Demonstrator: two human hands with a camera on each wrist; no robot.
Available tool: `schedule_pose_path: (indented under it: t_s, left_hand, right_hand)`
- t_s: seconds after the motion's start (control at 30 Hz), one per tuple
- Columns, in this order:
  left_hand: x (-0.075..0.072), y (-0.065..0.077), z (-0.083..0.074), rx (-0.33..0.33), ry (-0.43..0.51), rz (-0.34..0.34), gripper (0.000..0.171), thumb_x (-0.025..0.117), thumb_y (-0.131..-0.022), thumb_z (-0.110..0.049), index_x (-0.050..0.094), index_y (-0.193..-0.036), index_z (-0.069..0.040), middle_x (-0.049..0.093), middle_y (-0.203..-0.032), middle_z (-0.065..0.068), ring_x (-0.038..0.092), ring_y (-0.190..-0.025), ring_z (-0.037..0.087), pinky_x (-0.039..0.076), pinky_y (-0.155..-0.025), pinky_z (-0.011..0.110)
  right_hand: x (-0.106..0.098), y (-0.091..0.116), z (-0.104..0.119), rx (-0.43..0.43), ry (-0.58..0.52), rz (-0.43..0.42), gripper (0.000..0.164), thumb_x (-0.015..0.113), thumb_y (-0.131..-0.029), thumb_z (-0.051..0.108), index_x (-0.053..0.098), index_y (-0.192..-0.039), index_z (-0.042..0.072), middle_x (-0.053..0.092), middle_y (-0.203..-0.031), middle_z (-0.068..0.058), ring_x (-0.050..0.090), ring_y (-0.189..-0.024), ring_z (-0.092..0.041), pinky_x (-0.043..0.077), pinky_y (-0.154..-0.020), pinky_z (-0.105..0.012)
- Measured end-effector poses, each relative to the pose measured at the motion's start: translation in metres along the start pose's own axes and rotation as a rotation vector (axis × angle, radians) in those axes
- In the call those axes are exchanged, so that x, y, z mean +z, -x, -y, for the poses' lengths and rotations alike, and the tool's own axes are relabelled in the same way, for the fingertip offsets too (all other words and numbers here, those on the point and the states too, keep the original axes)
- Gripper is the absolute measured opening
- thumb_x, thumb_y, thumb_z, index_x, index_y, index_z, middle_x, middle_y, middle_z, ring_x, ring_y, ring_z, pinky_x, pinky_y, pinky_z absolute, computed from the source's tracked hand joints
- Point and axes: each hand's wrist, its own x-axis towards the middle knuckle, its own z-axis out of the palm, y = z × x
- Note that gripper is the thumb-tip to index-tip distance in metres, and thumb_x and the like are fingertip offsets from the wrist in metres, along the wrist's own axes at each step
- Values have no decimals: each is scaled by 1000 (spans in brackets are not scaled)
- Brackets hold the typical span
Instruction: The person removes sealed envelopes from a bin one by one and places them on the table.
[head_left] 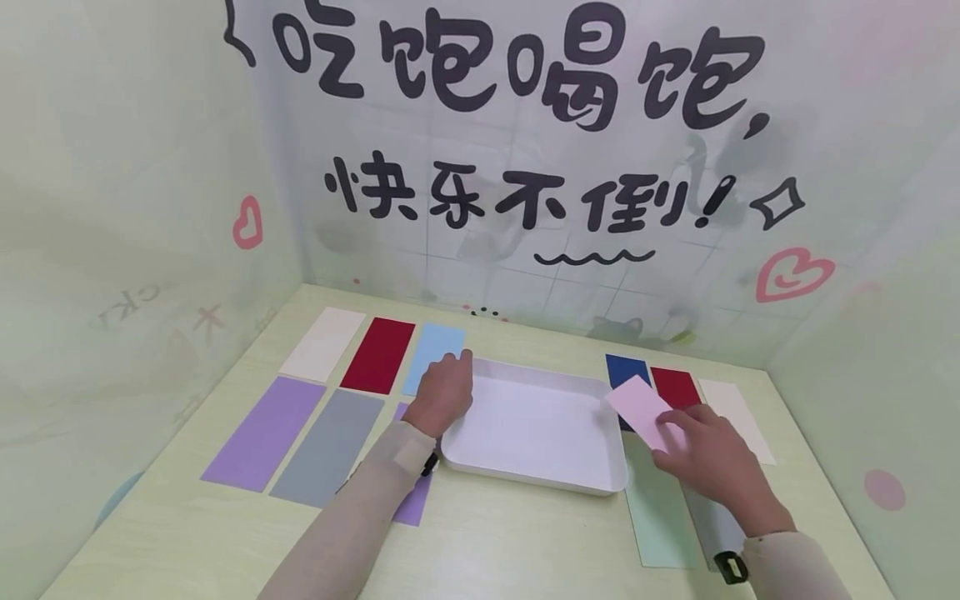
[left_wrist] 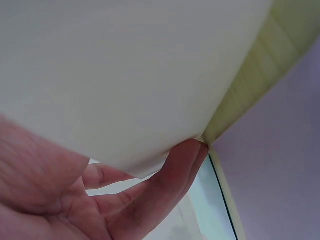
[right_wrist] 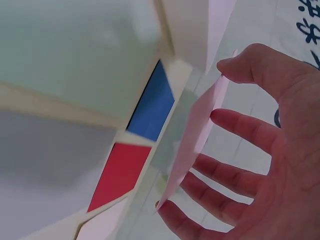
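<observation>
A white tray [head_left: 536,429] with a low rim stands in the middle of the table. My left hand [head_left: 444,390] grips its left side near the far corner. In the left wrist view, the left fingers [left_wrist: 167,182] curl against the tray's white wall [left_wrist: 125,85]. A light blue card [head_left: 432,354] and a purple card [head_left: 412,504] lie partly hidden by the left hand and forearm. My right hand [head_left: 712,454] holds a pink card [head_left: 637,408] tilted above the cards right of the tray. The right wrist view shows the thumb and fingertips at the pink card's edges.
White [head_left: 322,343], red [head_left: 378,356], purple [head_left: 264,433] and grey [head_left: 330,446] cards lie at the left. Dark blue [head_left: 625,369], red [head_left: 675,386], white [head_left: 738,421], light green [head_left: 660,521] and grey [head_left: 716,527] ones lie at the right. Printed sheet walls [head_left: 487,200] enclose the table [head_left: 517,542].
</observation>
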Motion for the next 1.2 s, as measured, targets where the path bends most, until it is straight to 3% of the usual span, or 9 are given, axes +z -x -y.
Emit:
schedule_pose_path:
  t_s: [0.3, 0.67, 0.83, 1.07, 1.17, 1.2]
  left_hand:
    - [-1, 2, -1, 10, 8, -17, 41, 67, -93, -11, 51, -130, 2, 59, -96, 16, 60, -73, 24, 56, -68, 36]
    - [-2, 3, 1, 6, 1, -12, 42, 67, -93, -11, 51, -130, 2, 60, -97, 17, 62, -76, 26, 56, -68, 36]
    - [-2, 3, 0, 1, 2, -3, 44, 68, -93, -11, 50, -131, 2, 60, -99, 17, 62, -76, 26, 56, -70, 37]
    - [-3, 2, -1, 1, 4, 1, 43, 67, -93, -11, 50, -131, 2, 60, -98, 17, 61, -75, 25, 56, -69, 36]
    - [-3, 2, 0, 0, 6, 0, 43, 68, -93, -11, 50, -129, 2, 59, -97, 17, 60, -75, 25, 56, -70, 36]
    - [-3, 2, 0, -1, 7, -1, 43, 68, -93, -11, 50, -129, 2, 59, -97, 16, 60, -75, 25, 56, -70, 36]
  right_hand:
    - [6, 29, -55, 82, -14, 4, 53, 74, -85, 45, 63, -123, 9, 55, -114, -29, 56, -94, -45, 49, -70, -60]
    - [22, 70, -112, 135, -34, 6, 56, 73, -85, 47, 63, -119, 4, 57, -102, -29, 59, -89, -40, 48, -67, -50]
    - [28, 86, -128, 163, -39, 47, 61, 70, -87, 53, 62, -120, 2, 59, -102, -25, 56, -93, -38, 47, -69, -45]
    - [34, 100, -141, 190, -51, 94, 61, 66, -90, 54, 60, -121, 2, 61, -101, -26, 54, -100, -42, 47, -73, -49]
    - [35, 102, -143, 184, -46, 112, 60, 65, -90, 54, 59, -120, 2, 63, -99, -24, 54, -99, -42, 47, -71, -48]
    - [36, 104, -144, 124, -2, 114, 56, 67, -89, 52, 60, -118, 5, 63, -100, -21, 55, -97, -41, 47, -70, -47]
